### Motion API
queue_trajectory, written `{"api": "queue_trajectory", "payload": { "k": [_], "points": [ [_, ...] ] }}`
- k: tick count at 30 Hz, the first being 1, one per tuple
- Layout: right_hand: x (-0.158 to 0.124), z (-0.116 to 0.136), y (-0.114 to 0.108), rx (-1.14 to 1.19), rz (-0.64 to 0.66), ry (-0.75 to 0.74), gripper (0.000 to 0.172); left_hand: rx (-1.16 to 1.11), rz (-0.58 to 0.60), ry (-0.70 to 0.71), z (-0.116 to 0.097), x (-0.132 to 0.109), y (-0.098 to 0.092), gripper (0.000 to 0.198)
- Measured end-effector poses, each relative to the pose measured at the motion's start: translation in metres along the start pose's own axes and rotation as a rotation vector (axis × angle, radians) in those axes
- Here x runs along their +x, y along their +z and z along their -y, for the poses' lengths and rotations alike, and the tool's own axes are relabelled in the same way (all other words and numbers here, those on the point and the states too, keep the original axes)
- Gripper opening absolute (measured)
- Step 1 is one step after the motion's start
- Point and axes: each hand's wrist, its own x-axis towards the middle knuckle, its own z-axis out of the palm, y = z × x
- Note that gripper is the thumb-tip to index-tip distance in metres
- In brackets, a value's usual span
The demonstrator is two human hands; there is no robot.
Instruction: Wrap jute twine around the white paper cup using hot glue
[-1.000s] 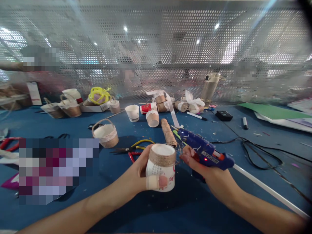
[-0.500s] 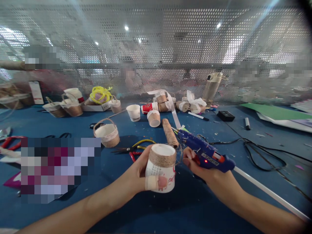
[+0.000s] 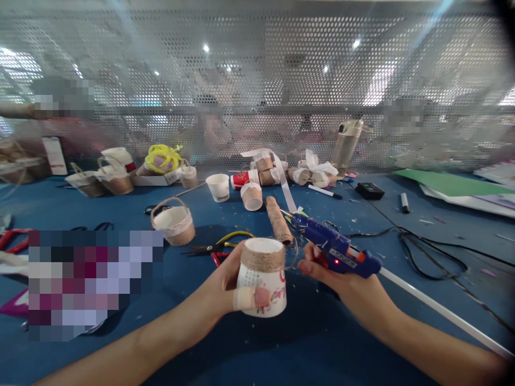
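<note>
My left hand (image 3: pixel 227 287) is wrapped round a white paper cup (image 3: pixel 262 281) held bottom up, with brown twine wound about its upper part and red print lower down. A plaster covers the thumb that presses on the cup's front. My right hand (image 3: pixel 333 273) grips a blue hot glue gun (image 3: pixel 336 247) with a red light on its side. Its nozzle points up and left, just right of the cup. A loose strand of twine (image 3: pixel 295 256) runs from the cup toward my right fingers. Behind the cup lies a roll of twine (image 3: pixel 278 220).
On the blue table (image 3: pixel 281 343) are a twine-wrapped cup basket (image 3: pixel 174 222), scissors and pliers (image 3: pixel 217 245), more cups (image 3: pixel 219 186), white ribbon (image 3: pixel 281 177), a marker (image 3: pixel 325 191), black cables (image 3: pixel 426 252), a white rod (image 3: pixel 438 313) and a water bottle (image 3: pixel 348 143). A perforated metal screen (image 3: pixel 257 86) stands behind.
Both hands and the cup have shifted slightly left and down. The glue gun has drawn a little closer to the cup's side.
</note>
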Motion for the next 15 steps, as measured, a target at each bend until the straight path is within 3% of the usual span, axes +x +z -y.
{"api": "queue_trajectory", "payload": {
  "k": [15],
  "points": [
    [-0.0041, -0.0018, -0.0014, 0.065, 0.04, -0.018, 0.021, -0.062, 0.0, 0.007, -0.004, -0.0019, 0.0015, 0.058]
  ]
}}
